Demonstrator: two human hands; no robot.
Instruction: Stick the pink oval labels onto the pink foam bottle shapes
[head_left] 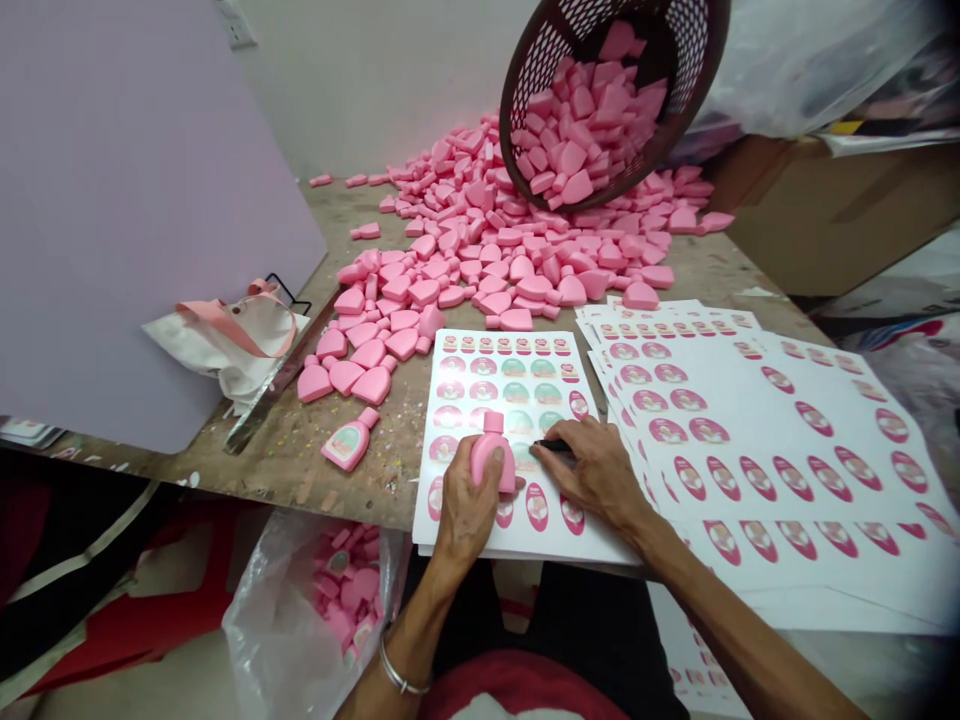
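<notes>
Left hand (469,510) gripped a pink plastic bottle (493,455), fingers wrapped round its body, bottle roughly upright and pressed against a white label sheet (506,390) on the near part of the wooden workbench (300,475). Right hand (592,470) narrow, pinching a black pen-like tool (553,445), its tip hidden, just beside the bottle and over the same sheet. Overlapping sheets of pink oval labels (757,440) lay to the right. A labelled pink bottle (349,440) lay on the bench left of the hands. Unlabelled pink bottles (487,240) were heaped far across the bench, under a tilted brown perforated basket (600,100) full of more. Metal ruler (281,375) and canvas tote bag (232,345) sat left. Clear plastic bag (277,640) of pink bottles stood near-left, below the bench.
</notes>
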